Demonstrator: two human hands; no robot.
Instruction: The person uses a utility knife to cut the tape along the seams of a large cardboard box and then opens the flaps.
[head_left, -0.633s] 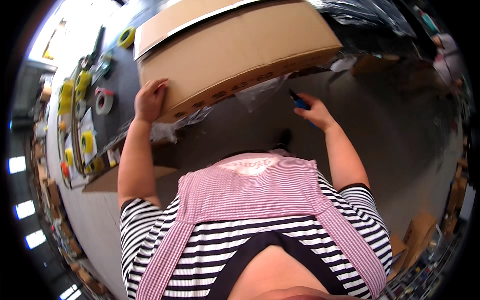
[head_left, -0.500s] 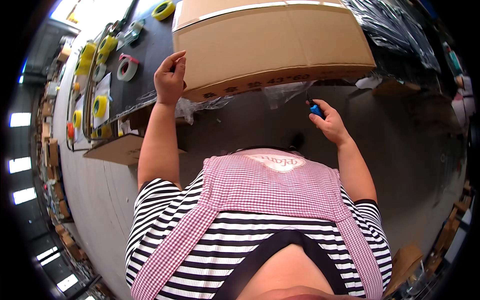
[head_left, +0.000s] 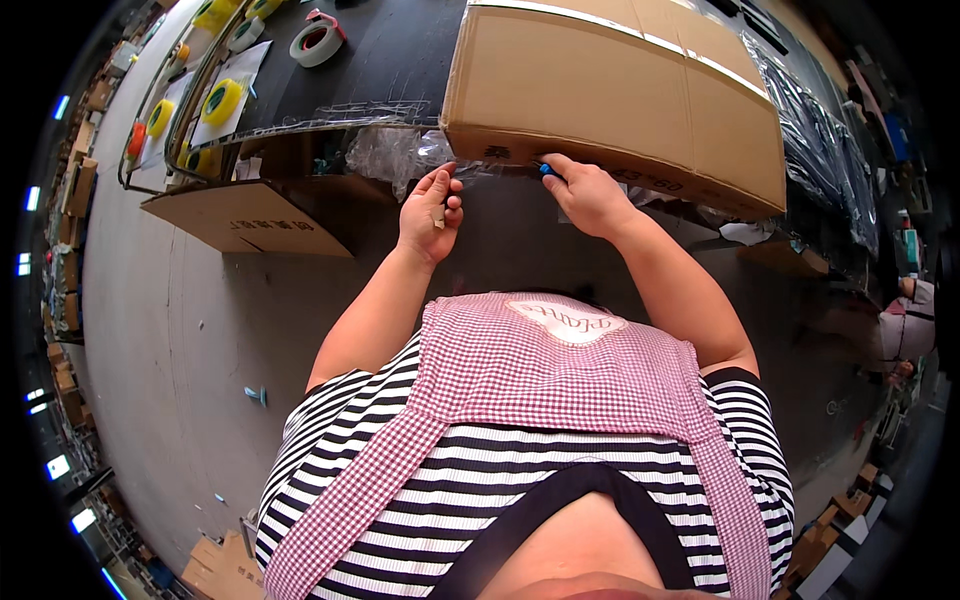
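Note:
A large brown cardboard box (head_left: 610, 100) sits on the dark workbench (head_left: 390, 60), its front face dropping toward me. My right hand (head_left: 590, 198) is closed round a small blue-handled tool (head_left: 548, 170), close to the lower front edge of the box. Its working end is hidden from sight. Just left of the box's near left corner, my left hand (head_left: 430, 218) has its fingers curled, with a small tan scrap (head_left: 438, 216) against them. That hand is apart from the box.
Clear plastic film (head_left: 395, 155) hangs under the bench edge. A white tape roll (head_left: 316, 42) and a yellow tape roll (head_left: 221, 102) lie at the left. Below stands a cardboard flap (head_left: 245, 220). Dark plastic-wrapped material (head_left: 815, 130) lies right of the box. Another person (head_left: 905, 320) is at the far right.
My left hand has come off the box's left side and down, now with a tan scrap. My right hand has moved left and up to the box's front edge. The view has shifted.

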